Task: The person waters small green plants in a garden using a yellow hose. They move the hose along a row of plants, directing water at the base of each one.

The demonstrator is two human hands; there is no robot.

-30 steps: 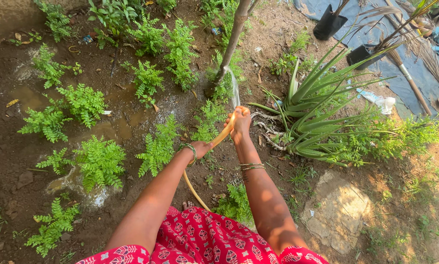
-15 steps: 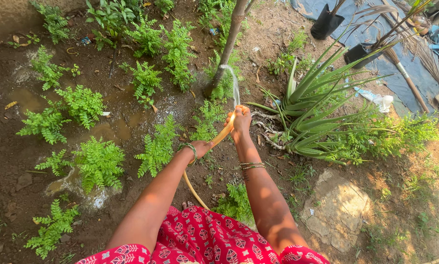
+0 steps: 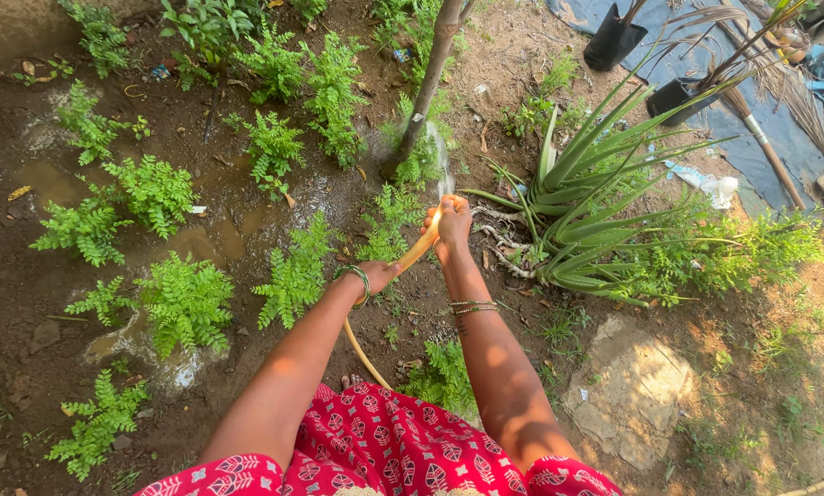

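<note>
A yellow-orange hose [image 3: 416,250] runs up from near my feet between my arms. My right hand [image 3: 452,225] grips its end, with fingers closed over the nozzle. My left hand [image 3: 376,276], with a green bangle at the wrist, holds the hose lower down. A thin stream of water [image 3: 443,167] arcs from the hose end toward the base of a slender tree trunk [image 3: 426,83]. The soil around the trunk is wet.
Small leafy green plants [image 3: 187,298] dot the muddy ground with puddles [image 3: 201,243] at left. A spiky aloe-like plant [image 3: 582,197] stands right of my hands. A flat stone [image 3: 628,400] lies lower right. Black grow bags [image 3: 614,41] and a broom [image 3: 770,152] rest on a blue tarp.
The hands and hose stay almost in place. The water stream has shifted slightly against the tree base.
</note>
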